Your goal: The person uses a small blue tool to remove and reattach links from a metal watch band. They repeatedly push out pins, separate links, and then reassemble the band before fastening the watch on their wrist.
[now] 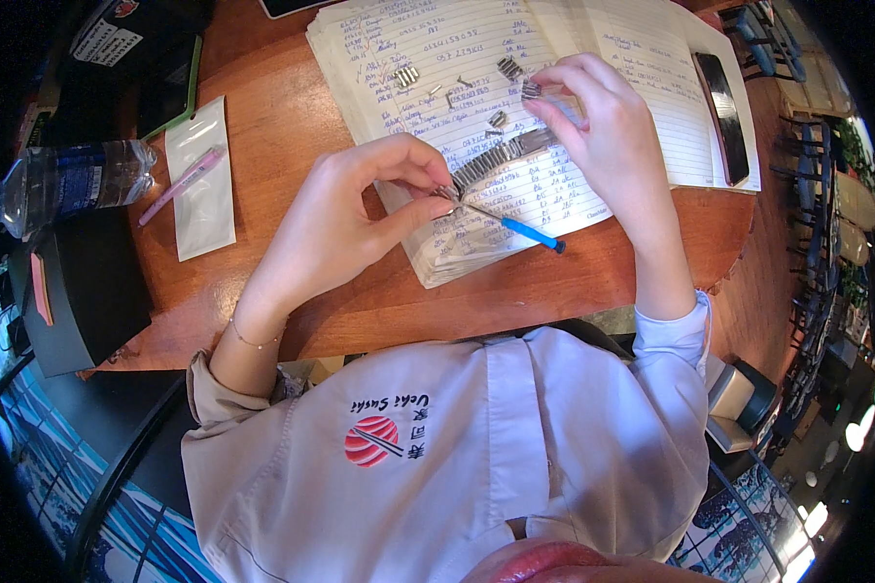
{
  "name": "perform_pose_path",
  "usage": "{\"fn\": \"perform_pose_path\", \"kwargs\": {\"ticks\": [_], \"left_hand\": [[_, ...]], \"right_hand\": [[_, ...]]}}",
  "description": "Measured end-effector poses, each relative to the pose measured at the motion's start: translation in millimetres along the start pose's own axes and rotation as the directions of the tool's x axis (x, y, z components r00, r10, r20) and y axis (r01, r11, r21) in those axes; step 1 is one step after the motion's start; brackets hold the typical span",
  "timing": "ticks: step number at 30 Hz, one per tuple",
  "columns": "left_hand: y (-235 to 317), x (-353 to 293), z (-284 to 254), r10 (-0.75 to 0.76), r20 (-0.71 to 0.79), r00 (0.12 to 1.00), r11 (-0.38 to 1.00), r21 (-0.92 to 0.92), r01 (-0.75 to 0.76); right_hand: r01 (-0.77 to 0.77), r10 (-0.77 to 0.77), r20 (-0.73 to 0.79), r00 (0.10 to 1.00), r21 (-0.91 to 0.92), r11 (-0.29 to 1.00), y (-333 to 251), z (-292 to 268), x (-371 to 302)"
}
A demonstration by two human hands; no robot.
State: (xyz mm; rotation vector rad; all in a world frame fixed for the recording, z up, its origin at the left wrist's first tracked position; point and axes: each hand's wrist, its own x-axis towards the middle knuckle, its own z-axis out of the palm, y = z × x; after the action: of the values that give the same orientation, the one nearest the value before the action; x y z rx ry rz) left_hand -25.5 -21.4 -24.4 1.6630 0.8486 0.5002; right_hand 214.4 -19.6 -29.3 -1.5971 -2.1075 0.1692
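My left hand (369, 189) pinches the near end of a silver metal watch band (501, 155) between thumb and fingers. The band stretches up and right over the open notebook (574, 194). A small screwdriver (533, 234) with a blue handle points its thin shaft at my left fingertips; whether they touch it I cannot tell. Above the band's far end, my right hand (603, 112) holds a small metal watch link (531, 89) between thumb and fingertips. Loose link pieces (405, 77) lie on the page, with another dark link piece (509, 67) left of my right fingers and small pins between.
A dark phone (721, 119) rests on the notebook's right page. On the left of the wooden table (253, 117) are a water bottle (73, 185), a pink pen (181, 187) on a white packet (204, 219), and a black box (87, 291). A green-edged device (173, 92) stands behind.
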Motion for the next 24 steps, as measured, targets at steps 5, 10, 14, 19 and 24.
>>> {"fn": "perform_pose_path", "kwargs": {"ticks": [5, 10, 14, 19, 24], "left_hand": [[0.9, -0.6, -0.5, -0.045, -0.007, 0.999, 0.998, 0.05, 0.045], [5.9, -0.4, -1.4, -0.084, 0.002, 0.997, 0.994, 0.075, 0.083], [7.7, -0.1, -1.2, -0.055, -0.01, 0.998, 0.996, 0.073, 0.056], [-0.1, 0.6, -1.6, -0.028, -0.012, 1.0, 0.997, 0.067, 0.029], [0.7, 1.2, -1.3, -0.023, 0.001, 1.0, 1.0, -0.011, 0.023]], "right_hand": [[0.101, -0.102, -0.009, 0.995, -0.069, 0.993, 1.8, 0.0, -0.3], [0.137, -0.143, -0.018, 0.99, -0.206, 0.969, -5.1, -0.9, 0.5], [0.123, -0.145, -0.083, 0.986, -0.226, 0.966, 0.3, -1.2, 1.1], [-0.11, 0.136, -0.139, 0.981, 0.18, 0.978, -3.3, -7.9, 3.6], [-0.338, 0.296, 0.17, 0.94, 0.585, 0.737, -14.5, -11.1, -4.2]]}}
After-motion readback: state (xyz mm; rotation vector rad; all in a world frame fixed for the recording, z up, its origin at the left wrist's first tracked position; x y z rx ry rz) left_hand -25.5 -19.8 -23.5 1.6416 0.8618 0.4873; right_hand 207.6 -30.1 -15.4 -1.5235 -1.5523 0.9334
